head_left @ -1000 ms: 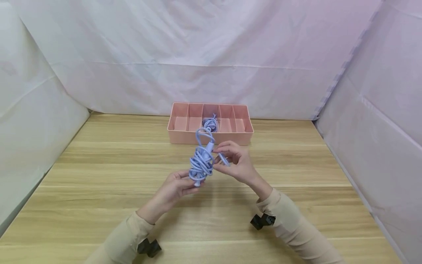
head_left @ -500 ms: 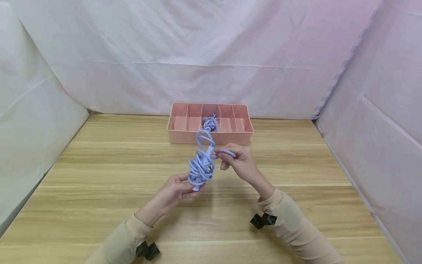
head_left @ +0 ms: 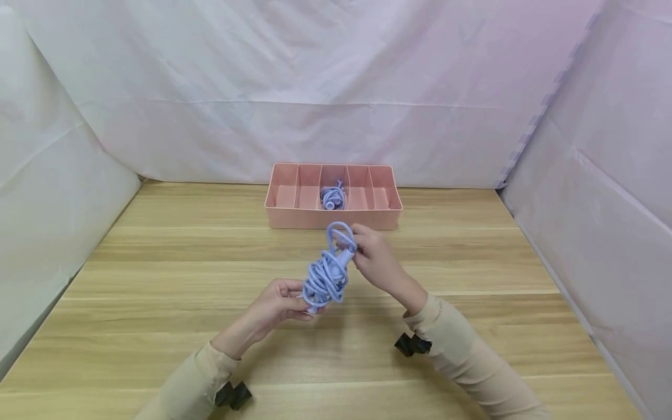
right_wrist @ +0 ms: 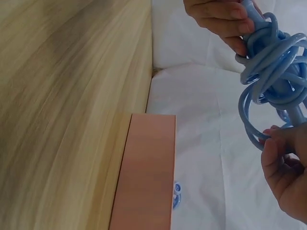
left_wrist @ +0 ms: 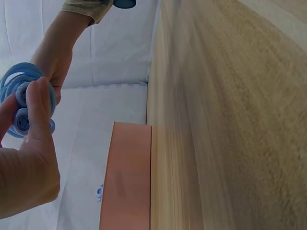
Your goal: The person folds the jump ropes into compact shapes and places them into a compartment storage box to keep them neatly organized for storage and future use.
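Wooden surface (head_left: 157,262) lay below; both hands, left hand (head_left: 280,303) and right hand (head_left: 375,259), pinched the cord bundle (head_left: 326,274), whose loose loops might unravel.

Light wooden table (head_left: 157,274); pink divided tray (head_left: 294,217) resting at far edge.
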The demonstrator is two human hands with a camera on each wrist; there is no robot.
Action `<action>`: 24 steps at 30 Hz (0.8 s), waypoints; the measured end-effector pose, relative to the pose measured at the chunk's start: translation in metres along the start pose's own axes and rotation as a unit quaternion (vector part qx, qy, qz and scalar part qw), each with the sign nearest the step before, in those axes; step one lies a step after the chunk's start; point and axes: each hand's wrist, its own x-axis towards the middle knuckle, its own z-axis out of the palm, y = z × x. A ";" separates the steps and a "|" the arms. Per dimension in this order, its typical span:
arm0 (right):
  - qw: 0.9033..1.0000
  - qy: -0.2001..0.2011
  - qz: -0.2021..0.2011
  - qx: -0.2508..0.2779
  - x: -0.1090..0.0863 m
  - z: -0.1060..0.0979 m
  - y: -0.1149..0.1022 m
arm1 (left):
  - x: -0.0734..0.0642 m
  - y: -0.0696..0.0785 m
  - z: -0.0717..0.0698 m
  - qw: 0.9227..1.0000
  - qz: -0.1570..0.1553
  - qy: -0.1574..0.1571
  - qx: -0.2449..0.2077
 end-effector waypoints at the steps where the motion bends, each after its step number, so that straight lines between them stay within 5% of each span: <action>1: 0.999 -0.005 -0.021 -0.028 0.000 0.000 0.000 | 0.000 0.000 0.000 1.000 -0.010 0.007 -0.001; 4: 0.995 -0.018 -0.060 -0.078 -0.001 0.001 0.002 | -0.001 0.000 -0.001 0.999 -0.049 0.022 -0.004; 8: 0.993 -0.051 -0.068 -0.081 -0.002 -0.002 0.003 | 0.001 0.001 -0.003 0.996 -0.088 0.031 -0.008; 16: 0.991 -0.136 0.000 0.014 -0.008 -0.014 -0.002 | 0.003 0.000 -0.005 0.995 -0.094 0.021 -0.016; 19: 0.990 -0.123 0.040 0.050 -0.011 -0.012 -0.003 | 0.003 -0.001 -0.004 0.995 -0.093 0.024 -0.019; 24: 0.984 -0.048 0.094 0.140 -0.013 -0.001 -0.005 | 0.005 -0.004 -0.005 0.995 -0.086 0.032 -0.022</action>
